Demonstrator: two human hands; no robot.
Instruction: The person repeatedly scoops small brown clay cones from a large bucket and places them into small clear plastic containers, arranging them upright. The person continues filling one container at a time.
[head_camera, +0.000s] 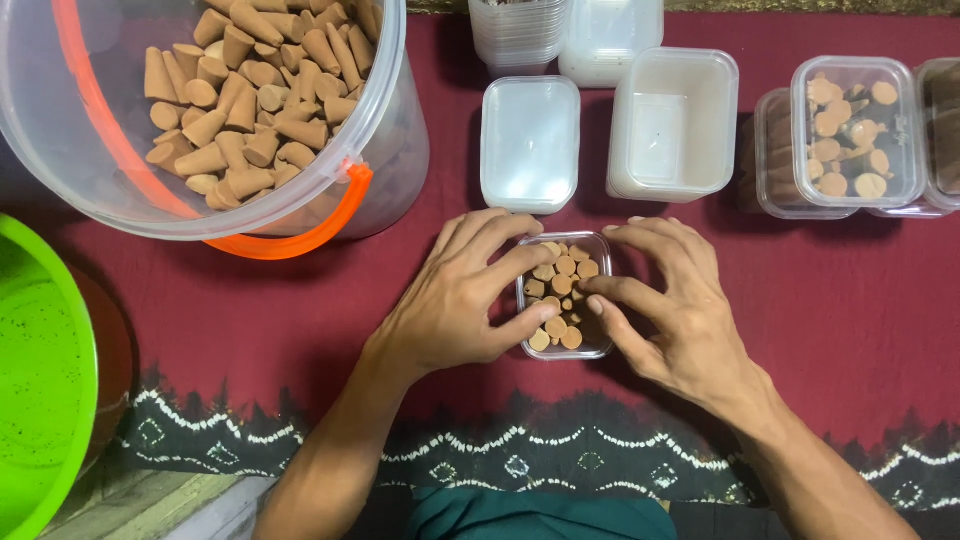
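Maroon cloth (850, 330) with a dark patterned border covered the table. One clear bucket (385, 130) with an orange handle, part-filled with brown cones (245, 90), stood at upper left; one green tub (40, 390) sat at the left edge. One empty white box (672, 125), one lid (530, 143) and one closed, filled box (858, 130) lay along the top. One small clear box (565, 295) of cones sat at centre. Left hand (450, 300) clasped its near side, thumb and fingers curled on the rim. Right hand (670, 300) arched over it, fingertips pressing the cones, grip grasping nothing.
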